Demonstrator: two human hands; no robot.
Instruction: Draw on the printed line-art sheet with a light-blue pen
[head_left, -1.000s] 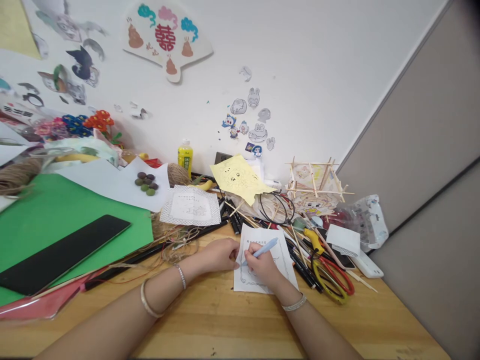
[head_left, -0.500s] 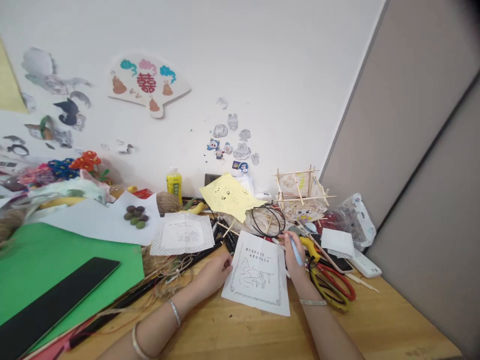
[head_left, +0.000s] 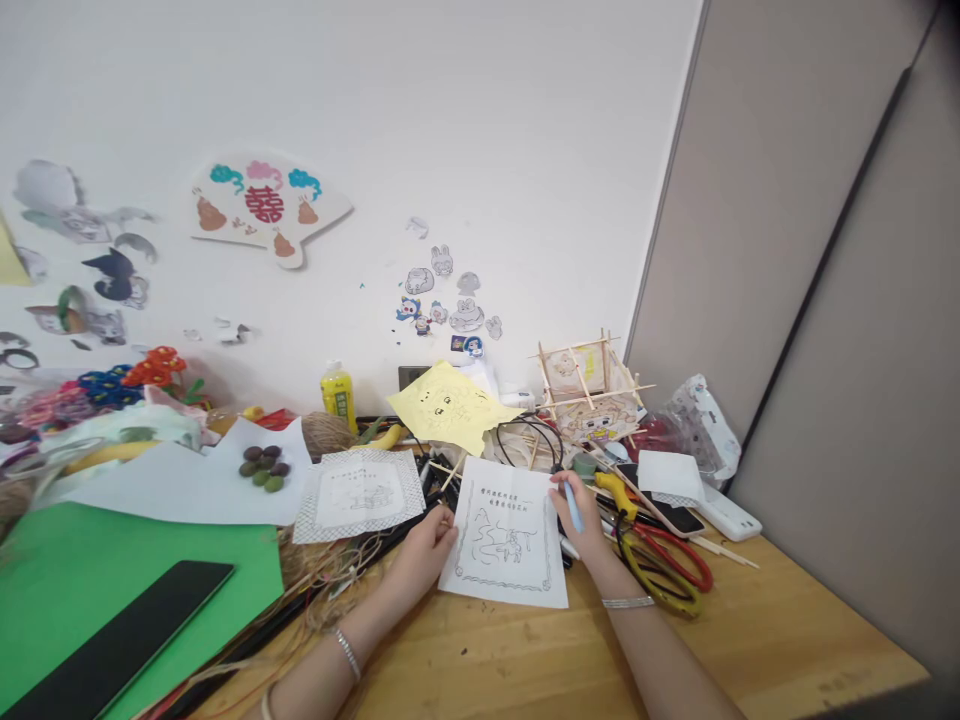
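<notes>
A white sheet of paper [head_left: 491,570] lies on the wooden table in front of me, bearing lines of writing, a line drawing of figures and an ornate border. My left hand [head_left: 430,545] is closed at the sheet's left edge, thumb and fingers pinching it. In my right hand [head_left: 583,515] is a light blue pen [head_left: 574,507], with the fingers wrapped round it by the sheet's upper right edge. The pen's tip is too small to make out. Left of the sheet lies another bordered drawing [head_left: 360,495] on paper.
Scissors [head_left: 667,570] with yellow and red handles and a phone [head_left: 681,519] lie to the right. A stick frame lantern [head_left: 592,390] stands behind, near a yellow paper drawing [head_left: 450,405]. Green card [head_left: 225,545] with a black slab [head_left: 127,640] lies left, by a yellow bottle [head_left: 338,395].
The view has tilted up and turned slightly right. The sheet now sits straighter, and my right hand has come to its right edge with the pen. My left hand stays at the left edge.
</notes>
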